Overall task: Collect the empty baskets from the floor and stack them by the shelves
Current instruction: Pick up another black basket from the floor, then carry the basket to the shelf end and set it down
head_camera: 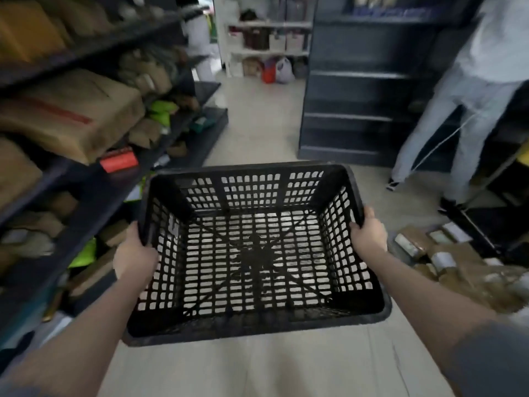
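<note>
An empty black plastic lattice basket (254,325) is held in the air in front of me, above the pale floor, with its opening facing up. My left hand (134,253) grips the basket's left rim. On the opposite rim my right hand (369,234) is clamped. Through the basket's holes the floor shows. No other basket is in view.
Dark shelves (94,179) packed with brown parcels run along the left. An empty dark shelf unit (355,96) stands ahead on the right. A person in light clothes (469,110) stands at the right. Taped parcels (458,262) lie piled on the floor at the right.
</note>
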